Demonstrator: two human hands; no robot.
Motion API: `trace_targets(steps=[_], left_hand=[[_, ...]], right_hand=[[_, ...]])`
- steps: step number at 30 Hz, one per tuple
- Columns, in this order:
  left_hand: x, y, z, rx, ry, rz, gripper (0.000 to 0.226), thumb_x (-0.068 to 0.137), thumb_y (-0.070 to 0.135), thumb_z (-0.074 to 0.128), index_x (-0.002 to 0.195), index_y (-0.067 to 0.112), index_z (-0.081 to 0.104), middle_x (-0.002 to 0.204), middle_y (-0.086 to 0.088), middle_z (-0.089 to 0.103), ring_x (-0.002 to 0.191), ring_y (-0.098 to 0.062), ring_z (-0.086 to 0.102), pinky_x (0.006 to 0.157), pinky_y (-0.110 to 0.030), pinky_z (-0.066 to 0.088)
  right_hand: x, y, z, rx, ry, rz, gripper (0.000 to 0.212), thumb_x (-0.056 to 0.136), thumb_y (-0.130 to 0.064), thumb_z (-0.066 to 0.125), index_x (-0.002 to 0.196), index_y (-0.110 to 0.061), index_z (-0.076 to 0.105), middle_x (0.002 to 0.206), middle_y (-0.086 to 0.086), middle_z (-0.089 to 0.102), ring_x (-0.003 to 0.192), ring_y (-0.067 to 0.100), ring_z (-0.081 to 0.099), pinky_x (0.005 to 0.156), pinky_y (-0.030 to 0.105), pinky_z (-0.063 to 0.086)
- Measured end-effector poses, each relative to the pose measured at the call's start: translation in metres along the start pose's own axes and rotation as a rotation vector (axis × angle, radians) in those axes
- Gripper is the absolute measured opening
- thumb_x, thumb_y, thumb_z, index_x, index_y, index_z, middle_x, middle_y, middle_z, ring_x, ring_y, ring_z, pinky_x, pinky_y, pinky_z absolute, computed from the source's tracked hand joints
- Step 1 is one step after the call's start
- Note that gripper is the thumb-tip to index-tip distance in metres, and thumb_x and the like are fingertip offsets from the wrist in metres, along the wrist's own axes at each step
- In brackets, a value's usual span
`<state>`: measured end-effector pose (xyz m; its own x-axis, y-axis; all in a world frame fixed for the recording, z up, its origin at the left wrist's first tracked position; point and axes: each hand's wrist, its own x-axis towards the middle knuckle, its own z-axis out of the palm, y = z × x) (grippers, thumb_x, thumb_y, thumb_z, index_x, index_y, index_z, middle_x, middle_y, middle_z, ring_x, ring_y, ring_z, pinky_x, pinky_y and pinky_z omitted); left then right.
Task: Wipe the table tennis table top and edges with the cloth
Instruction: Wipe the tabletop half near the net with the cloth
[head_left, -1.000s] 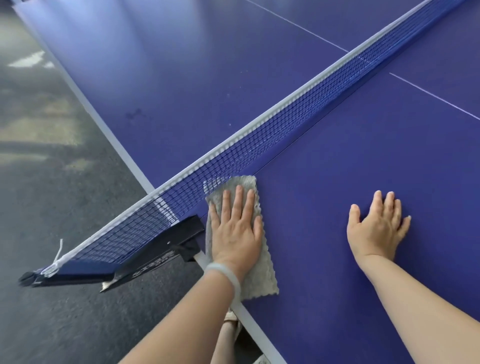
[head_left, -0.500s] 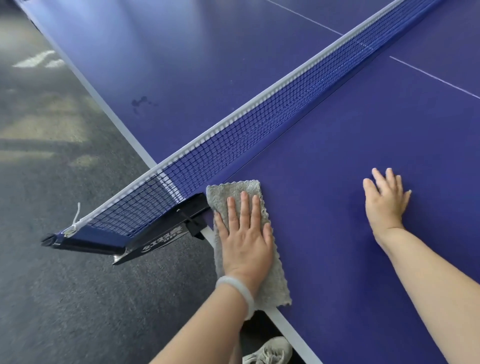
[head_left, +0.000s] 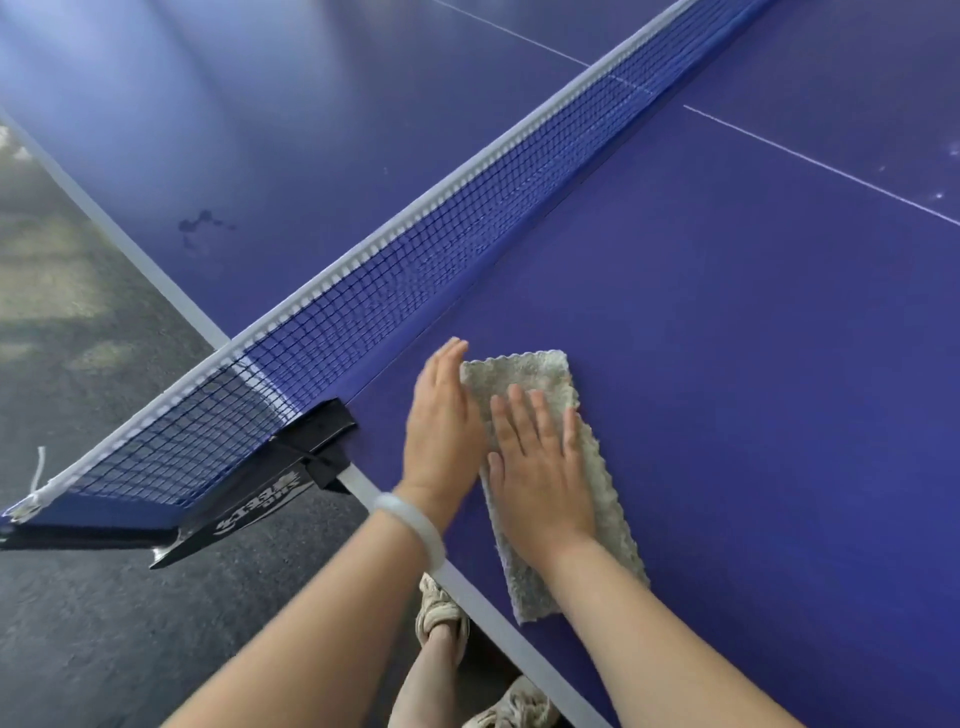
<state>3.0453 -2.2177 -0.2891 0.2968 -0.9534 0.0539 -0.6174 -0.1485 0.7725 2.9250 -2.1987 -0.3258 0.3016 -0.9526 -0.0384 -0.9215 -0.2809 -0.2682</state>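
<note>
– Pressing with straight fingers, the person's right hand (head_left: 540, 467) pins the grey cloth (head_left: 605, 493) to the blue table tennis table (head_left: 753, 364), near the net clamp (head_left: 317, 436); nothing is clutched.
– And the left hand (head_left: 441, 431)?
– Half a second ago it pressed the cloth; now it stands edgewise, fingers straight, at the cloth's left side. A handover, so wiping probably heads inward.
– Writing?
– White lettering (head_left: 260, 512) on the clamp, upside down, unreadable.
</note>
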Motion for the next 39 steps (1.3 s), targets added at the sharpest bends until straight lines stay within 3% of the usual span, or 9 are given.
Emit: trace_targets(steps=[3, 7, 13, 18, 22, 25, 30, 36, 39], left_hand=[[0.022, -0.021, 0.003, 0.312, -0.17, 0.151, 0.049, 0.104, 0.015, 0.038, 0.153, 0.009, 0.033, 0.162, -0.004, 0.025, 0.151, -0.018, 0.015, 0.122, -0.026, 0.006], [0.02, -0.036, 0.01, 0.511, -0.233, 0.261, 0.056, 0.106, 0.036, 0.031, 0.157, 0.014, 0.02, 0.165, -0.001, 0.009, 0.153, -0.016, 0.0, 0.122, -0.028, -0.008], [0.023, -0.037, 0.013, 0.52, -0.207, 0.247, 0.052, 0.106, 0.027, 0.029, 0.156, 0.012, 0.025, 0.164, -0.003, 0.015, 0.153, -0.018, 0.006, 0.124, -0.031, -0.002], [0.023, -0.038, 0.011, 0.514, -0.226, 0.24, 0.051, 0.106, 0.02, 0.03, 0.156, 0.013, 0.025, 0.165, -0.002, 0.014, 0.153, -0.017, 0.005, 0.123, -0.027, -0.004], [0.024, -0.039, 0.01, 0.505, -0.242, 0.246, 0.051, 0.105, 0.017, 0.033, 0.156, 0.012, 0.026, 0.164, -0.002, 0.015, 0.153, -0.017, 0.006, 0.124, -0.029, -0.001], [0.022, -0.038, 0.01, 0.515, -0.235, 0.234, 0.052, 0.104, 0.015, 0.034, 0.155, 0.011, 0.026, 0.164, -0.003, 0.016, 0.153, -0.018, 0.008, 0.124, -0.032, 0.001], [0.022, -0.032, 0.014, 0.56, -0.209, 0.223, 0.053, 0.103, 0.014, 0.035, 0.155, 0.009, 0.027, 0.164, -0.006, 0.018, 0.153, -0.022, 0.009, 0.125, -0.035, 0.002], [0.023, -0.033, 0.016, 0.586, -0.219, 0.241, 0.052, 0.103, 0.014, 0.033, 0.155, 0.007, 0.026, 0.164, -0.008, 0.018, 0.153, -0.023, 0.009, 0.125, -0.037, 0.004], [0.024, -0.031, 0.016, 0.586, -0.228, 0.234, 0.054, 0.101, 0.018, 0.026, 0.153, 0.006, 0.03, 0.162, -0.01, 0.022, 0.152, -0.025, 0.013, 0.124, -0.039, 0.007]], right_hand=[[-0.016, 0.005, 0.002, -0.07, -0.025, -0.053, 0.06, 0.102, -0.037, 0.005, 0.158, -0.016, -0.007, 0.167, 0.004, -0.011, 0.153, 0.022, -0.017, 0.124, 0.05, -0.007], [-0.056, 0.07, -0.018, -0.073, 0.006, -0.015, 0.06, 0.099, -0.03, 0.028, 0.153, -0.006, 0.034, 0.161, 0.01, 0.029, 0.15, 0.03, 0.028, 0.12, 0.052, 0.017], [-0.046, 0.115, -0.035, 0.005, 0.151, 0.739, 0.068, 0.095, -0.03, 0.023, 0.154, 0.003, 0.025, 0.161, 0.024, 0.024, 0.151, 0.038, 0.019, 0.123, 0.055, 0.008], [-0.053, -0.025, 0.007, -0.068, 0.09, 0.183, 0.058, 0.102, -0.035, 0.028, 0.156, -0.014, 0.03, 0.162, 0.02, 0.021, 0.151, 0.037, 0.019, 0.123, 0.054, 0.012], [-0.086, 0.025, -0.006, -0.043, 0.006, 0.021, 0.057, 0.102, -0.035, 0.03, 0.156, -0.017, 0.032, 0.164, 0.009, 0.024, 0.153, 0.028, 0.019, 0.121, 0.047, 0.013], [-0.119, 0.119, -0.027, -0.128, 0.087, 0.262, 0.058, 0.098, -0.028, 0.029, 0.149, -0.006, 0.043, 0.156, 0.017, 0.036, 0.143, 0.038, 0.038, 0.117, 0.053, 0.02], [-0.096, 0.18, -0.051, -0.012, 0.22, 0.94, 0.068, 0.095, -0.032, 0.017, 0.157, -0.004, 0.023, 0.162, 0.022, 0.021, 0.151, 0.038, 0.018, 0.123, 0.056, 0.008], [-0.042, -0.006, 0.001, -0.053, 0.112, 0.087, 0.056, 0.101, -0.031, 0.031, 0.153, -0.013, 0.038, 0.162, 0.01, 0.028, 0.151, 0.028, 0.023, 0.124, 0.049, 0.018], [-0.029, 0.03, -0.011, -0.036, 0.017, -0.143, 0.057, 0.1, -0.034, 0.03, 0.153, -0.015, 0.039, 0.162, 0.007, 0.029, 0.151, 0.024, 0.024, 0.123, 0.045, 0.017]])
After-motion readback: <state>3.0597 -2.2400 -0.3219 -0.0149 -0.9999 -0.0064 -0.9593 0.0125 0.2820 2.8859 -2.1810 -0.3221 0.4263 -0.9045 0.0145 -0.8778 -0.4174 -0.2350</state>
